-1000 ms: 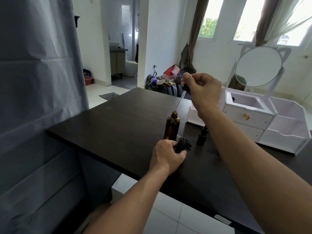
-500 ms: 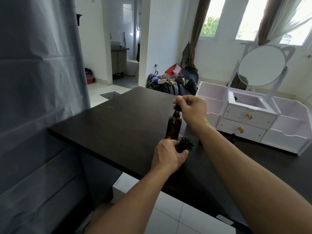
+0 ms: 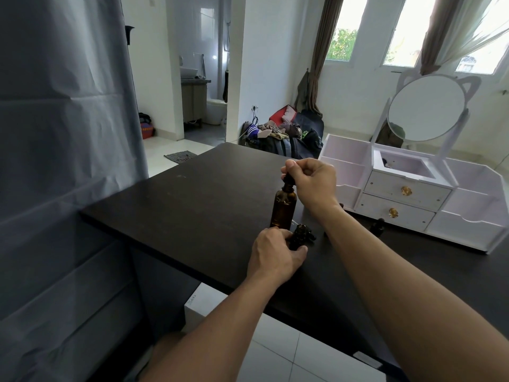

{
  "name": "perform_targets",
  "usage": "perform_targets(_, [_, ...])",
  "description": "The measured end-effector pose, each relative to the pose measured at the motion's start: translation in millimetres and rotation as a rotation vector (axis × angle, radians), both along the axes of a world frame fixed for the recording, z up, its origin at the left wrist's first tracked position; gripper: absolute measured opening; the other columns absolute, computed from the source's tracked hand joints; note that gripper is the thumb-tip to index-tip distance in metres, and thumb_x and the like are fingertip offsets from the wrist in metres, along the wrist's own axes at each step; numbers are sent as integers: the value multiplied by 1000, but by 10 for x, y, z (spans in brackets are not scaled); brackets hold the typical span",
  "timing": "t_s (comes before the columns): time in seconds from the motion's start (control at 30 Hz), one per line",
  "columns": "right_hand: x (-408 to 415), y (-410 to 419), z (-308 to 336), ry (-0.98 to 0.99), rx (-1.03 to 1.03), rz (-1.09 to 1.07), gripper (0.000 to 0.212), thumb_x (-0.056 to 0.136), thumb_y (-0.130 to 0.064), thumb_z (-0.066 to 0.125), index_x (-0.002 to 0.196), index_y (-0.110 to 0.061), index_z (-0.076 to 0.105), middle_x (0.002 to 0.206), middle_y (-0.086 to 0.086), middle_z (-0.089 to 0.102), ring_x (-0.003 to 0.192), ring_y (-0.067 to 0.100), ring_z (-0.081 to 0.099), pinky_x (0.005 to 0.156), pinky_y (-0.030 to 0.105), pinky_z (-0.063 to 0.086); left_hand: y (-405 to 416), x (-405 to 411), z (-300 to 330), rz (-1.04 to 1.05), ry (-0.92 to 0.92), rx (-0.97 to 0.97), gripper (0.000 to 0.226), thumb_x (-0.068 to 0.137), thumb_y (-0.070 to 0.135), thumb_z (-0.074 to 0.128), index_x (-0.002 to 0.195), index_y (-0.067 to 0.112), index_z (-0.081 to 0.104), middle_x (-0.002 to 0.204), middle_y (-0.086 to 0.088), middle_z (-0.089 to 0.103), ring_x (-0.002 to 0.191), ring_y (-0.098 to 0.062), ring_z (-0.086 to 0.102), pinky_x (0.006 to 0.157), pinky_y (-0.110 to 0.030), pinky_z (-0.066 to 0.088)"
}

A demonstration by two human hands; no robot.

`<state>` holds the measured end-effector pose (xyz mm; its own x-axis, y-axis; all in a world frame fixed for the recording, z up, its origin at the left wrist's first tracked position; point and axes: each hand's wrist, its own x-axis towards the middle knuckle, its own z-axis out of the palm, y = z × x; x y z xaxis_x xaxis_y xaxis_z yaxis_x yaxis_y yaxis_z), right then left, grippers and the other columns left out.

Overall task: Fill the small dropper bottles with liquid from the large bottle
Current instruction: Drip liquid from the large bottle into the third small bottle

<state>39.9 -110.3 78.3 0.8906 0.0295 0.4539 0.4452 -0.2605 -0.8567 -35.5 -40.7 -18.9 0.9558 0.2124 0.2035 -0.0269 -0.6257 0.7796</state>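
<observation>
Amber large bottle [image 3: 283, 209] stands mid-table [image 3: 192, 205], well clear of edges; right hand [image 3: 312, 183] pinches its dropper cap [image 3: 288, 180]. Just before it, left hand [image 3: 275, 253] grips a small bottle [image 3: 300, 236].

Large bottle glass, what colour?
Amber brown, the large bottle on the dark table; head view.

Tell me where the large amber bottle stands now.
The large amber bottle stands upright mid-table, just behind the left hand, with the right hand at its top.
</observation>
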Motion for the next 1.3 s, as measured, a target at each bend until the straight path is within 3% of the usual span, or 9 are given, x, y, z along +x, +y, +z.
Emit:
perform_targets(0.1, [-2, 4, 10, 3, -15, 9, 10, 91, -25, 67, 85, -19, 72, 86, 5, 74, 82, 21, 73, 83, 45, 60, -2, -2, -1, 3, 10, -11, 51, 82, 45, 70, 125, 20, 61, 121, -1, 60, 108, -16, 59, 89, -31, 52])
perform_targets(0.4, [-7, -13, 16, -1, -40, -1, 12, 90, -26, 68, 79, -25, 69, 84, 3, 74, 81, 19, 73, 83, 43, 60, 2, -17, 16, 6, 1, -3, 54, 82, 45, 70, 127, 19, 60, 120, -2, 61, 108, -16, 58, 91, -32, 52])
perform_targets(0.63, [-21, -19, 50, 13, -19, -9, 13, 91, -24, 68, 91, -12, 72, 85, 4, 74, 81, 17, 73, 84, 43, 60, 2, -18, 32, 20, -1, -6, 56, 82, 44, 70, 130, 19, 58, 123, -2, 59, 111, -16, 58, 90, -29, 50])
perform_targets(0.8, [-54, -75, 188, -42, -32, -25, 17, 91, -27, 68, 93, -10, 73, 81, -1, 74, 75, 8, 73, 82, 32, 60, 1, -25, 43, 17, -13, 26, 48, 81, 45, 70, 121, 19, 65, 116, -2, 63, 104, -16, 61, 87, -30, 53])
perform_targets(0.97, [-91, -177, 521, -131, 81, -38, 19, 90, -25, 69, 93, -7, 73, 82, 4, 75, 73, 10, 73, 73, 25, 59, -8, -31, 58, 1, -24, 76, 44, 83, 46, 68, 117, 17, 68, 114, -3, 65, 103, -17, 61, 86, -31, 53])
perform_targets(1.17, [-208, -280, 748, -226, 102, -83, 14, 89, -29, 70, 87, -16, 74, 84, -1, 75, 77, 10, 73, 85, 37, 60, -6, -51, 64, -24, -49, 38, 41, 82, 43, 70, 112, 15, 70, 107, -3, 68, 97, -15, 63, 83, -26, 53])
perform_targets(1.3, [-340, -384, 676, -199, 87, -41, 13, 88, -30, 71, 81, -19, 72, 81, 2, 75, 76, 16, 74, 83, 41, 60, -7, -63, 65, -23, -66, 39, 40, 83, 40, 70, 115, 15, 68, 107, -1, 67, 98, -14, 62, 78, -20, 48])
